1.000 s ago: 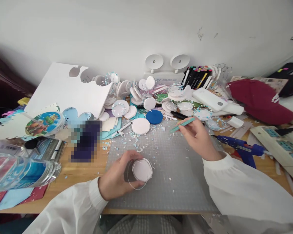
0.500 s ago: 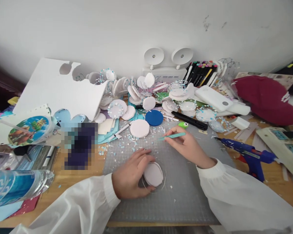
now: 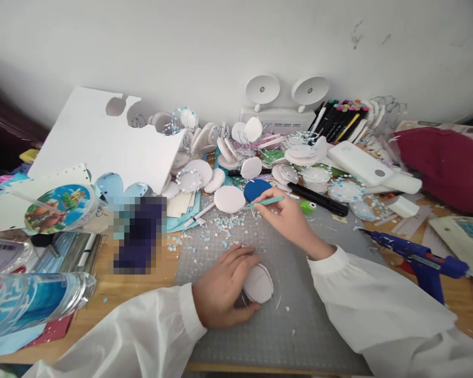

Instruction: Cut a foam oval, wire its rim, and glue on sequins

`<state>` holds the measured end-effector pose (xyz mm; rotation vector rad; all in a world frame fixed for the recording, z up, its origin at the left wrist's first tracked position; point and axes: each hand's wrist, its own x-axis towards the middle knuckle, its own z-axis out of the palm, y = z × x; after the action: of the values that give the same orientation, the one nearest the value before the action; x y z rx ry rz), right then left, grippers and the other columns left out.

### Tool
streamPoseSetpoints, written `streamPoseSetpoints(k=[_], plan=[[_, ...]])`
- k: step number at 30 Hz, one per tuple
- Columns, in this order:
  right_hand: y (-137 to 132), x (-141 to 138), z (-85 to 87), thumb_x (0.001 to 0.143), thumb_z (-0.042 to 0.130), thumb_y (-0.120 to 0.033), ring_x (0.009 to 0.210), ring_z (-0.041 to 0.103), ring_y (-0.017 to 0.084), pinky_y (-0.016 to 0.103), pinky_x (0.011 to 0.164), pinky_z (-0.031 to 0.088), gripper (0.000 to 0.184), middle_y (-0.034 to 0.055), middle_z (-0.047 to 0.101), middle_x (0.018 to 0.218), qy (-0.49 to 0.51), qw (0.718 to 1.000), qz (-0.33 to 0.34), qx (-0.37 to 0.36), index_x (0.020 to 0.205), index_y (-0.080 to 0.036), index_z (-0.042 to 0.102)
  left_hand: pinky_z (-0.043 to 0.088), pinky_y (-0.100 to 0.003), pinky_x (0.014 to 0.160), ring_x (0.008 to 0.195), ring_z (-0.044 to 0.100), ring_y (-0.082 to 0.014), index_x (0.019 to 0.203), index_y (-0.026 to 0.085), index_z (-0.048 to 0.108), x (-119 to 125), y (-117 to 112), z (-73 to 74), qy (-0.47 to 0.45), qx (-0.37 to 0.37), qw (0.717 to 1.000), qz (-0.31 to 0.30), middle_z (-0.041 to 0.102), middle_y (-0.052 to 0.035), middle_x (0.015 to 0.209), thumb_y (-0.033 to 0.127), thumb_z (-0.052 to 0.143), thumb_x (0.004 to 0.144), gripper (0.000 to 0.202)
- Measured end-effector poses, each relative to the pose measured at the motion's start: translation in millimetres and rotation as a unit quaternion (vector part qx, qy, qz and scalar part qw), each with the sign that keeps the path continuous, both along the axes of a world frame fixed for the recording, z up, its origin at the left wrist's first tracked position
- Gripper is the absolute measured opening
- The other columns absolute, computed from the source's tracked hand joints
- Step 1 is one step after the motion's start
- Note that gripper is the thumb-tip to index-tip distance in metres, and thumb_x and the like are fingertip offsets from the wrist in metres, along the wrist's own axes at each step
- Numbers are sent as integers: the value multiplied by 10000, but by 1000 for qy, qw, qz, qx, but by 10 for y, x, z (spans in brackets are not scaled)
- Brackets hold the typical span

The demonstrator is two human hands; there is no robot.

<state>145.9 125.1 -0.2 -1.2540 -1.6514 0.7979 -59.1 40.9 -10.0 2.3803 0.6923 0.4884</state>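
My left hand lies on the mat with its thumb and fingers curved around the edge of a round white foam disc. A thin pale wire loops beside the disc, partly hidden. Between thumb and fingers, my right hand pinches teal tweezers, whose tips point left, at the edge of another white disc and in front of a blue round lid. Small blue and white paper bits are scattered on the grey cutting mat nearby.
Many white discs with beaded wire pile up along the wall. A black cutter, green punch and blue glue gun are to the right. At left stand a water bottle and a lidded cup.
My right hand has moved the tweezers forward and left, up to the white disc and blue lid. My left hand stays around its disc, and the whole view has shifted slightly.
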Motion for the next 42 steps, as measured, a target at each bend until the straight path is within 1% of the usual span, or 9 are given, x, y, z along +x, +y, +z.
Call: streamPoseSetpoints(k=[5, 8, 11, 16, 22, 27, 33, 37, 42], plan=[[-194, 73, -37, 829, 618, -302, 851, 639, 199, 359, 767, 526, 95, 42, 650, 863, 10, 999, -38, 27, 833, -227, 561, 273, -533, 1126, 1302, 422, -306, 1372, 153, 254, -5, -5, 13, -10, 1, 1000, 0, 509, -180, 1339, 250, 614, 763, 714], [-309, 32, -100, 841, 613, -286, 876, 646, 198, 368, 811, 520, 71, 42, 659, 875, 7, 999, -29, 33, 828, -229, 571, 266, -523, 1135, 1306, 416, -300, 1367, 139, 262, 0, -5, 16, -4, 8, 1000, -1, 506, -184, 1343, 250, 605, 770, 698], [-364, -24, -158, 849, 606, -269, 878, 656, 194, 355, 799, 524, 44, 38, 676, 882, -4, 1000, -15, 24, 842, -229, 590, 266, -521, 1134, 1306, 414, -299, 1365, 139, 259, 5, -4, 10, -1, 13, 1000, -1, 504, -181, 1343, 259, 598, 777, 689], [-374, -69, -207, 851, 604, -283, 837, 666, 195, 346, 751, 530, 69, 38, 695, 888, -24, 1000, -5, 9, 892, -227, 610, 280, -526, 1119, 1290, 424, -304, 1366, 138, 243, 6, -2, 0, -6, 19, 1000, -5, 512, -186, 1326, 257, 601, 775, 701], [-388, -94, -223, 860, 591, -286, 897, 662, 201, 356, 788, 529, 73, 43, 701, 932, -20, 1000, -4, 11, 908, -235, 611, 281, -534, 1112, 1288, 423, -311, 1370, 145, 251, 6, 1, -7, -11, 12, 1000, -3, 514, -186, 1324, 262, 608, 765, 712], [-382, -110, -249, 860, 594, -291, 877, 656, 200, 373, 805, 523, 64, 42, 694, 897, -1, 1000, -15, 23, 878, -235, 618, 278, -539, 1113, 1290, 422, -315, 1375, 151, 258, 10, 4, -9, -8, 7, 1000, -3, 514, -186, 1325, 267, 605, 767, 710], [-381, -83, -178, 851, 612, -329, 819, 656, 191, 361, 758, 549, 114, 37, 656, 812, 45, 997, -46, 39, 802, -229, 588, 285, -526, 1114, 1290, 423, -308, 1366, 150, 267, 4, 5, -5, -8, 8, 1000, -1, 503, -183, 1339, 268, 619, 763, 708], [-391, -56, -111, 856, 611, -340, 733, 664, 177, 350, 705, 567, 127, 24, 649, 761, 64, 996, -57, 30, 808, -236, 557, 287, -523, 1113, 1289, 423, -305, 1369, 155, 257, 3, 6, -1, -11, 7, 1000, -2, 507, -176, 1338, 264, 626, 759, 721], [-399, -65, -181, 845, 623, -347, 804, 662, 199, 369, 740, 557, 124, 42, 659, 809, 41, 997, -58, 28, 817, -232, 590, 272, -533, 1117, 1296, 423, -310, 1371, 166, 259, 11, 4, 8, -9, -1, 1000, 2, 500, -179, 1349, 255, 614, 763, 710]])
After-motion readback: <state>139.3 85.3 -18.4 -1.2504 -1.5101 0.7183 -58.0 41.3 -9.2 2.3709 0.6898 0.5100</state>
